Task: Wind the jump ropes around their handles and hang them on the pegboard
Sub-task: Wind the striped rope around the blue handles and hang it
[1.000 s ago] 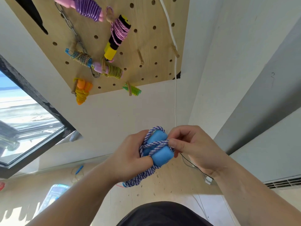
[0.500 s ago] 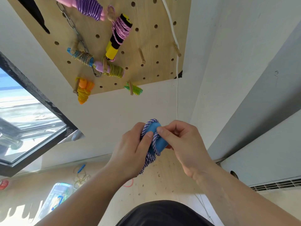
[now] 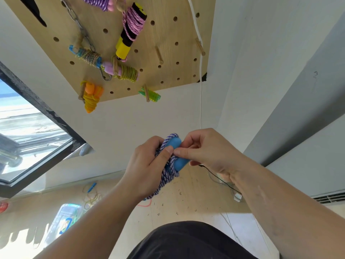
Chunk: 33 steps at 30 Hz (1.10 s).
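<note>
I hold a jump rope with blue handles (image 3: 177,154) and a purple-white cord (image 3: 166,176) in front of the wall, below the pegboard (image 3: 168,34). My left hand (image 3: 147,171) grips the handles and the wound cord from the left, thumb on top. From the right, my right hand (image 3: 211,150) pinches the cord against the handles. A length of cord trails down under my left hand. Several wound ropes hang on the board: a yellow-black one (image 3: 128,38), a blue one (image 3: 87,57), a pink one (image 3: 121,71), an orange one (image 3: 91,96) and a green one (image 3: 151,94).
Bare wooden pegs (image 3: 159,55) stick out of the pegboard's right half. A white cable (image 3: 201,71) runs down the wall beside the board. A window (image 3: 28,131) lies to the left. On the wooden floor lie loose cords (image 3: 91,195), a plastic packet (image 3: 65,219) and a thin black wire (image 3: 220,180).
The handle bundle turned from broadside to nearly end-on and rose slightly. My right hand shifted its pinch on the cord, and my left thumb came over the top.
</note>
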Motion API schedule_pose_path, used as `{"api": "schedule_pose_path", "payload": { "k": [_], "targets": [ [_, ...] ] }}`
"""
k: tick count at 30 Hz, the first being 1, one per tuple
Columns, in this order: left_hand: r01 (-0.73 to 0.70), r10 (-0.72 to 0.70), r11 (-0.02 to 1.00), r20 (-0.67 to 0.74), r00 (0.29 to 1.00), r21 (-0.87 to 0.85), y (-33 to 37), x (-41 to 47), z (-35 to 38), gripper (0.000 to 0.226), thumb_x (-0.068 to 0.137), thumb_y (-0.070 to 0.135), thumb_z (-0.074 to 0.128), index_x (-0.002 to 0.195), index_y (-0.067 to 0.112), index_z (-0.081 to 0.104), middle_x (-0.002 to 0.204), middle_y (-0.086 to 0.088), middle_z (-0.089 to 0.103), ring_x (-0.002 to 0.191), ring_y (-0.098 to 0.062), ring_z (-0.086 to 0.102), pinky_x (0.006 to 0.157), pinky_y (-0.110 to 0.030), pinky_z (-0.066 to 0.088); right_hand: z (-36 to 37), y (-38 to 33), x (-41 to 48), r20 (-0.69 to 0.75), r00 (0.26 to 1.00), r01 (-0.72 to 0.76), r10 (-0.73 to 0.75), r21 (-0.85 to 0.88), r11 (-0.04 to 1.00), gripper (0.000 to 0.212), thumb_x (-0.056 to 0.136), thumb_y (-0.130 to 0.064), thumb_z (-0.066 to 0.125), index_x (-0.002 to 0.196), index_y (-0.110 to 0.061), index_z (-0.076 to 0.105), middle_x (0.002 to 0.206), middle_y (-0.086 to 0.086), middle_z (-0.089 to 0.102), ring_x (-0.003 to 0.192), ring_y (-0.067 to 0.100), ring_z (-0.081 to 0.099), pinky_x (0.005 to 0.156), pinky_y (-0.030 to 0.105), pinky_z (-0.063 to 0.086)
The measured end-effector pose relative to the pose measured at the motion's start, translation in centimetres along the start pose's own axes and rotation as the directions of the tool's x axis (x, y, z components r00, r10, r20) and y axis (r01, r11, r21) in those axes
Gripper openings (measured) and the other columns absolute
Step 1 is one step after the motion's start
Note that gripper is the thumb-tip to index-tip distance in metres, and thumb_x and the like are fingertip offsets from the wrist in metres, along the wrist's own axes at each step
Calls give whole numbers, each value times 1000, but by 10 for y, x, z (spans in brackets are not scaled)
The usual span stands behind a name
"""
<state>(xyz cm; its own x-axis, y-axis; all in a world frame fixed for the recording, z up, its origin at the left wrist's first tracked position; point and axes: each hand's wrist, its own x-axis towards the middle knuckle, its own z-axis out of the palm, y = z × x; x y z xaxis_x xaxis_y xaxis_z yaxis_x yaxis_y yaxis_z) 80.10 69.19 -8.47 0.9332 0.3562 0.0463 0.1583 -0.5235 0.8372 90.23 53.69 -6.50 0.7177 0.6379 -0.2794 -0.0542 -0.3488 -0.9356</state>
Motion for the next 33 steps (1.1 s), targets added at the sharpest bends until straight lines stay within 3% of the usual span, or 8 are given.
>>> {"api": "schedule_pose_path", "payload": {
  "k": [4,7,10,13,17,20,26,33],
  "targets": [
    [10,-10,999,-15,1000,-44,-2,1,1,22,98,34,54,83,18,59,72,3,59,64,-9,53,57,-27,42,6,2,2,9,1000,14,-14,-20,1000,20,81,-27,84,90,-11,75,86,10,75,73,9,63,67,30,55],
    [9,-10,999,-29,1000,-38,-3,4,3,23,98,36,52,81,20,57,73,13,60,65,-7,54,56,-21,40,15,7,3,-8,999,35,-35,-3,999,27,79,-31,87,94,-12,76,90,15,73,76,24,67,69,38,58],
    [14,-19,998,-67,998,-65,0,5,4,22,103,30,52,82,22,57,74,18,63,67,-4,57,56,-18,41,23,9,0,-87,992,90,-91,-12,996,23,81,-35,85,90,-16,75,82,4,73,78,23,69,72,41,59],
    [22,-37,983,-80,996,-181,6,9,4,30,95,42,50,94,14,62,85,1,68,79,-17,65,70,-39,52,33,7,-5,-201,959,204,-201,-6,979,16,89,-30,77,91,-16,68,78,-5,66,67,3,58,61,19,48],
    [154,-139,883,65,988,-443,11,12,5,31,87,44,58,106,21,65,104,-12,71,101,-31,70,90,-56,56,35,7,-7,-254,940,256,-228,86,963,14,97,-22,64,106,-22,53,92,-2,62,75,3,59,67,24,52],
    [222,-180,874,137,974,-432,11,14,6,40,79,43,61,107,16,65,104,-16,70,97,-31,70,83,-51,56,29,12,-6,-198,944,288,-266,93,953,16,100,-15,59,103,-24,46,87,-6,56,73,6,54,66,24,48],
    [75,-75,926,15,997,-371,20,17,11,24,89,38,60,93,17,69,91,-9,70,90,-32,68,80,-52,56,27,24,-2,-156,944,314,-291,151,937,7,101,-19,56,95,-22,55,88,-6,59,80,8,56,73,24,46],
    [114,-137,848,-7,991,-518,24,16,24,17,95,34,58,89,20,65,86,-13,65,81,-27,64,76,-53,54,18,24,6,-269,805,532,-529,-70,844,13,94,-13,57,83,-20,62,84,-7,58,82,12,56,76,19,42]
  ]
}}
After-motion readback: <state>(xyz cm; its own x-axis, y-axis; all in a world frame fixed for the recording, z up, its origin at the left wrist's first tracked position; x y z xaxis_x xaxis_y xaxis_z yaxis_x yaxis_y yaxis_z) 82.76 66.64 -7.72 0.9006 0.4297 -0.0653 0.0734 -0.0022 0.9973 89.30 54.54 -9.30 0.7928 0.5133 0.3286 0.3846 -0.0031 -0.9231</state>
